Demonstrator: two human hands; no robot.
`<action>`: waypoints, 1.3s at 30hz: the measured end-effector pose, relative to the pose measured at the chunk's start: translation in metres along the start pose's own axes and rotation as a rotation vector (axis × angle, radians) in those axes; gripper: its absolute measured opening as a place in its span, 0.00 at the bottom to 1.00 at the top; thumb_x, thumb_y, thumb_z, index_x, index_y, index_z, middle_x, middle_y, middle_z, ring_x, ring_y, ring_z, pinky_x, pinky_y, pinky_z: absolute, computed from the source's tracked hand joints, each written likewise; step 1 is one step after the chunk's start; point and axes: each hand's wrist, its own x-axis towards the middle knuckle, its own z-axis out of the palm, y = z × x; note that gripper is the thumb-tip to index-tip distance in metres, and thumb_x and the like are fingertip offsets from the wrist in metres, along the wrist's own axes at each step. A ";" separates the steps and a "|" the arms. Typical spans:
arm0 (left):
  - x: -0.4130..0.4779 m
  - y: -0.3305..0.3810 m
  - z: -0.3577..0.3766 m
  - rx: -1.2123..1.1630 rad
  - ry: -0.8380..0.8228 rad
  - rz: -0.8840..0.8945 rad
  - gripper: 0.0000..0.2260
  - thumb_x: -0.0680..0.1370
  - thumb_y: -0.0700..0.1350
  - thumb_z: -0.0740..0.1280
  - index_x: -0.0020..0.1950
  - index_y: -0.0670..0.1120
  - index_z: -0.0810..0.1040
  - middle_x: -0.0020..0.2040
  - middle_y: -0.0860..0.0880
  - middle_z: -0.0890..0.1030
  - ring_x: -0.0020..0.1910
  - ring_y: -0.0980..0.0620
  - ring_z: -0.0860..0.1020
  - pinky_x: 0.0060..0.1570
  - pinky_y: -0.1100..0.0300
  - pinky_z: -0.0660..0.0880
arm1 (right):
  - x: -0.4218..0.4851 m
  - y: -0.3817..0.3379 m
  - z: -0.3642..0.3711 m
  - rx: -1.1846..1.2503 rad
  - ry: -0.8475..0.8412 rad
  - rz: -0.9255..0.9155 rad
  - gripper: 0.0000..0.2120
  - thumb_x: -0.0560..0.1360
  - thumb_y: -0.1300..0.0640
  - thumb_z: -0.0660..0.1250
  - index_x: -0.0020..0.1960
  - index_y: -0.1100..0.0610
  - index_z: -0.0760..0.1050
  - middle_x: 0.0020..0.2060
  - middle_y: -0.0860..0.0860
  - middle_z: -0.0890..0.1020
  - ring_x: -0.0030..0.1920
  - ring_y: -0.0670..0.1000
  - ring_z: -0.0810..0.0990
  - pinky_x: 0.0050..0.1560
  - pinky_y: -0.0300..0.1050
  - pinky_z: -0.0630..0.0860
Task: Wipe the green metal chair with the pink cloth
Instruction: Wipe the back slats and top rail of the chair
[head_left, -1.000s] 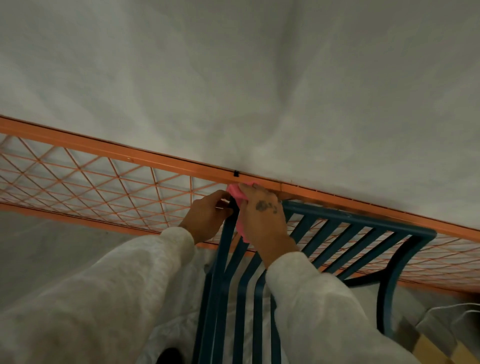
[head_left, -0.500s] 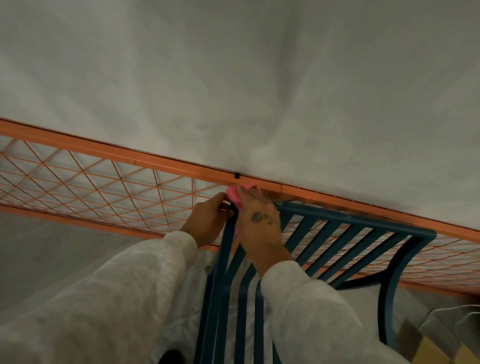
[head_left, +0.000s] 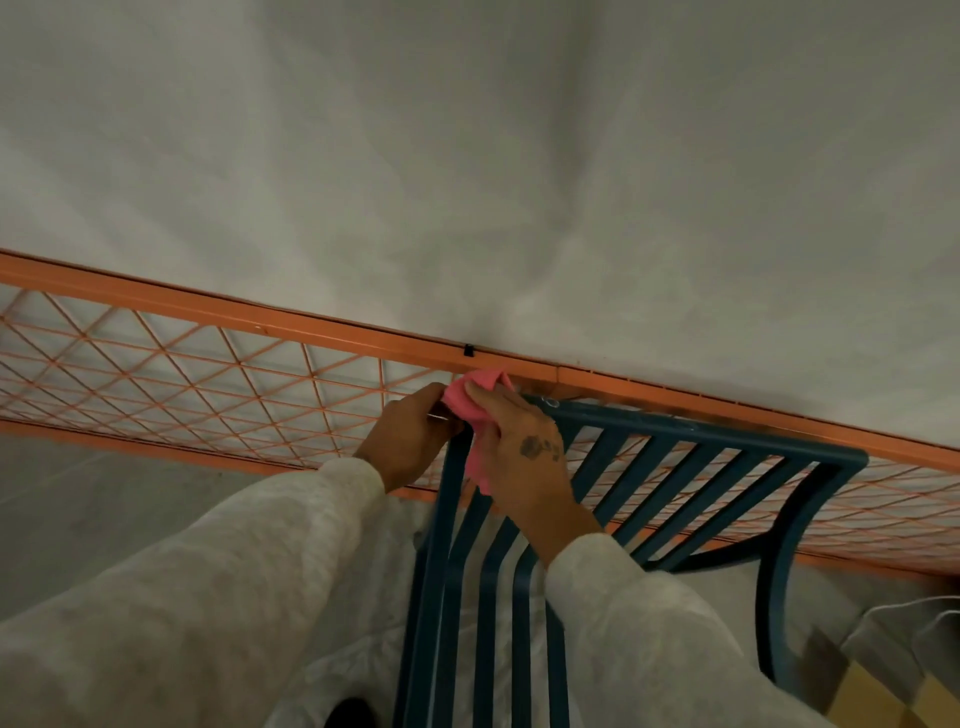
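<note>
The pink cloth (head_left: 479, 391) is bunched over the end of the green metal chair (head_left: 701, 429)'s top rail, with a tail hanging beside the outermost slat. The right hand (head_left: 524, 457) clasps the cloth against that corner, fingers curled over it. The left hand (head_left: 410, 441) is clenched round the chair's corner post, touching the cloth. An orange mesh fence (head_left: 208, 374) runs behind the chair. Beside the chair's far leg is what may be a cardboard box (head_left: 857, 691); I cannot tell what it contains.
</note>
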 end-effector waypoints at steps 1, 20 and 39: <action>0.001 0.002 -0.001 0.014 0.005 0.027 0.13 0.77 0.43 0.68 0.62 0.46 0.76 0.54 0.51 0.82 0.51 0.57 0.79 0.56 0.57 0.77 | -0.004 0.002 -0.007 0.128 0.009 0.029 0.21 0.77 0.65 0.64 0.68 0.51 0.73 0.65 0.49 0.76 0.64 0.46 0.74 0.67 0.46 0.70; 0.020 0.044 0.015 0.076 -0.011 0.223 0.08 0.77 0.42 0.69 0.55 0.47 0.83 0.49 0.51 0.84 0.47 0.55 0.81 0.52 0.59 0.78 | -0.005 0.022 -0.017 -0.011 0.103 0.154 0.22 0.79 0.62 0.62 0.71 0.51 0.68 0.71 0.52 0.68 0.70 0.54 0.67 0.64 0.35 0.58; 0.023 0.035 0.011 0.059 -0.019 0.256 0.10 0.76 0.41 0.70 0.57 0.49 0.82 0.49 0.55 0.83 0.47 0.63 0.80 0.48 0.73 0.74 | -0.007 0.026 0.003 -0.019 0.172 0.065 0.29 0.76 0.64 0.66 0.75 0.52 0.63 0.75 0.55 0.61 0.70 0.58 0.68 0.68 0.46 0.66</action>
